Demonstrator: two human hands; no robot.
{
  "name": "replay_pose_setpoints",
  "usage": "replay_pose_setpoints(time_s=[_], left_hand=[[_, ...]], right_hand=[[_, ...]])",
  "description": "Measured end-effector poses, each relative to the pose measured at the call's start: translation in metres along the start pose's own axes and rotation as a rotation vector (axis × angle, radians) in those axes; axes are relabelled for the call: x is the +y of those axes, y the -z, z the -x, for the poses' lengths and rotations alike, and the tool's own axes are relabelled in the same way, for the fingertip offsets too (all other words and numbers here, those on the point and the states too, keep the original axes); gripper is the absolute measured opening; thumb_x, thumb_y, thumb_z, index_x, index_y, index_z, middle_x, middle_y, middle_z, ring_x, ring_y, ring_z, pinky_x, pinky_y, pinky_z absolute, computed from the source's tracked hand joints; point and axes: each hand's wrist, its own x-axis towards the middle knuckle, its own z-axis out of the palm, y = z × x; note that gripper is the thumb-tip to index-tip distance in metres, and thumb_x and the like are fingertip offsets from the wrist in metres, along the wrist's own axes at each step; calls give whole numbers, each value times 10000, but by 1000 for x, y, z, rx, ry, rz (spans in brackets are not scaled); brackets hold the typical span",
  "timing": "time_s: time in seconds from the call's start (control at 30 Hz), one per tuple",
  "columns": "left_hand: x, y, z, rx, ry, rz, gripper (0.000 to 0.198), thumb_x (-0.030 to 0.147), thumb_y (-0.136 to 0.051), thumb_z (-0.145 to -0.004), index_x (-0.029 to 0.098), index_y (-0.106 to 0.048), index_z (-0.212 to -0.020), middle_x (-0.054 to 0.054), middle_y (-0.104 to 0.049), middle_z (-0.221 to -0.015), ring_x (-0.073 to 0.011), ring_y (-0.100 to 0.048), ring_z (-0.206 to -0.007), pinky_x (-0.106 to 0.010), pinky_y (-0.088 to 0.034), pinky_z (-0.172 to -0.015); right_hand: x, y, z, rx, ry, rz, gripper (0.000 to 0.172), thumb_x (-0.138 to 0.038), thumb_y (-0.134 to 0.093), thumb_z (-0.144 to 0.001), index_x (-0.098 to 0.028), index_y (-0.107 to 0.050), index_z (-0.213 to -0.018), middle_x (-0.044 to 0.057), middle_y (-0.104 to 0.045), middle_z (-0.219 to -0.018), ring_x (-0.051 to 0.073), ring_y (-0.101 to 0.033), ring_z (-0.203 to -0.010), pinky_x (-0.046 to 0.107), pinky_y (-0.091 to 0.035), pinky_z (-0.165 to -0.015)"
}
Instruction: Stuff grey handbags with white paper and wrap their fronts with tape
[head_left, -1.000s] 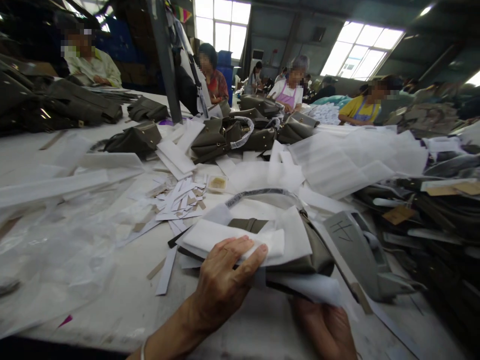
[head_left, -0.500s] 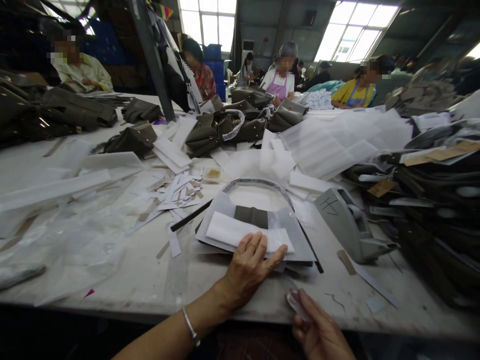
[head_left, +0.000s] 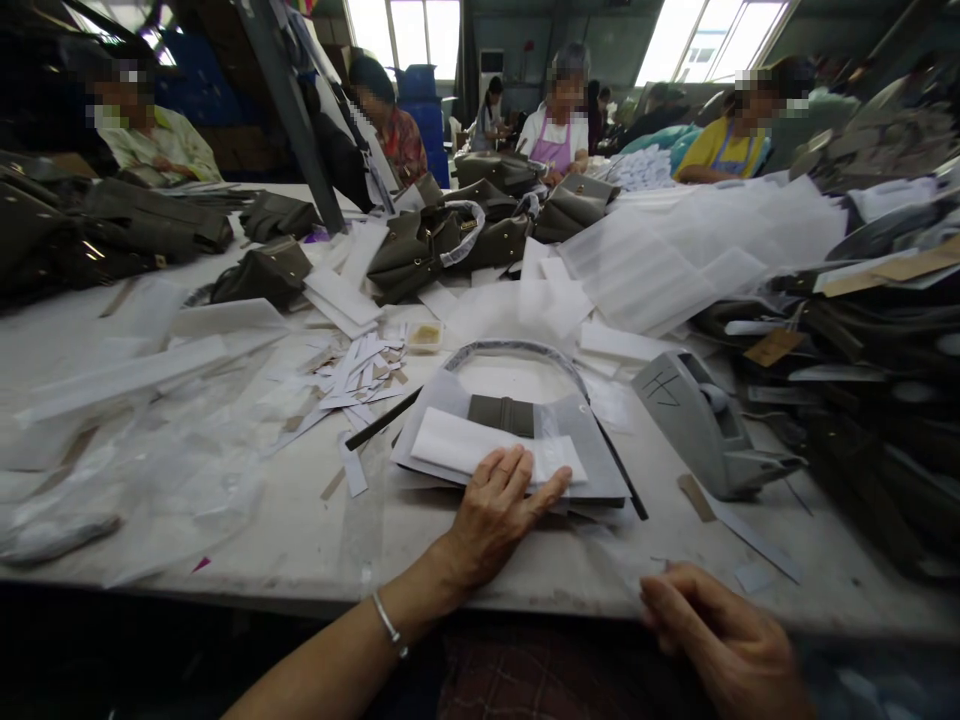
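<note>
The white foam sheet (head_left: 480, 450) under the left hand (head_left: 499, 510) covers a grey-wrapped handbag (head_left: 592, 470), whose olive-green tab (head_left: 501, 415) shows at 12 o'clock. A silver bracelet (head_left: 390, 625) rings that wrist. At 3 o'clock stands a grey tape dispenser (head_left: 697, 420) with a black scrawl. White paper strips (head_left: 360, 370) lie at 10 o'clock on the pale grey tabletop (head_left: 300, 540). Olive handbags (head_left: 435, 255) sit beyond at 12 o'clock.

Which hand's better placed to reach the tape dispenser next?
Right, likely. The right hand is at the edge of the table, on the side of the tape dispenser; the left hand lies flat on the white sheet over the wrapped bag.
</note>
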Motion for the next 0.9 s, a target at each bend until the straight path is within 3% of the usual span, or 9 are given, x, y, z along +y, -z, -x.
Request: replay_pose_setpoints(time_s=[0.07, 0.1, 0.2, 0.3, 0.43, 0.6, 0.73, 0.83, 0.9], left_hand=[[0, -1, 1, -9, 2, -5, 457, 269, -446, -1015, 302, -396, -1468, -84, -610, -1225, -222, -564, -1212, -400, -415, -1061], [0, -2, 2, -6, 2, -7, 458, 268, -441, -1017, 300, -389, -1471, -85, -611, -1226, -223, -564, -1212, -403, -416, -1060], [-1, -3, 3, 21, -10, 8, 419, 241, -407, -1024, 269, -426, -1441, -88, -621, -1229, -219, -576, -1200, -404, -428, -1052], [-3, -4, 3, 67, -15, 39, 346, 186, -363, -1026, 190, -519, -1335, -95, -644, -1213, -209, -587, -1192, -388, -441, -1045], [-4, -4, 2, 116, -7, 80, 309, 110, -325, -1010, 79, -564, -1205, -127, -665, -1187, -211, -575, -1217, -380, -435, -1057], [-5, -3, 3, 73, -3, 71, 349, 110, -306, -1008, 59, -509, -1288, -150, -661, -1206, -205, -561, -1247, -384, -432, -1076], [-5, -3, 3, 80, -1, 87, 355, 117, -318, -1011, 64, -488, -1318, -148, -665, -1210, -205, -567, -1245, -388, -437, -1078], [-5, -3, 3, 87, 5, 107, 365, 105, -317, -1008, 65, -477, -1334, -138, -659, -1229, -203, -561, -1253, -388, -430, -1085], [-5, -3, 4, 89, 19, 111, 382, 94, -317, -1002, 61, -467, -1351, -135, -653, -1239, -202, -550, -1263, -385, -422, -1092]], right_hand=[[-17, 7, -23, 45, 440, 231, 111, -369, -693, -830, -262, -719, -814, 39, -730, -810, 221, -684, -750, 327, -541, -727], [-24, 7, -35, 45, 616, 332, 130, -303, -698, -827, -283, -724, -952, 47, -742, -967, 252, -685, -915, 371, -527, -855], [-33, -5, -67, -81, 851, 566, 544, -153, -658, -813, -260, -557, -1337, 80, -624, -1325, 296, -546, -1255, 476, -400, -1088], [-24, -23, -85, -198, 857, 593, 669, -60, -599, -778, -214, -455, -1413, 104, -605, -1345, 284, -544, -1263, 486, -410, -1098], [-13, -29, -96, -240, 818, 520, 459, -139, -652, -809, -231, -567, -1251, 87, -676, -1189, 268, -609, -1142, 463, -473, -1029], [-22, -22, -108, -285, 787, 498, 296, -284, -767, -775, -251, -680, -1056, 61, -708, -1040, 256, -641, -1013, 450, -481, -973], [-26, -22, -116, -337, 717, 396, 48, -284, -683, -866, -241, -703, -868, 34, -710, -910, 199, -649, -913, 352, -504, -870], [-27, -21, -120, -383, 649, 344, 124, -278, -634, -898, -236, -675, -789, 19, -695, -839, 186, -646, -865, 337, -504, -840], [-27, -18, -120, -363, 616, 293, 140, -290, -621, -898, -232, -650, -774, 35, -701, -909, 197, -651, -918, 348, -503, -869]])
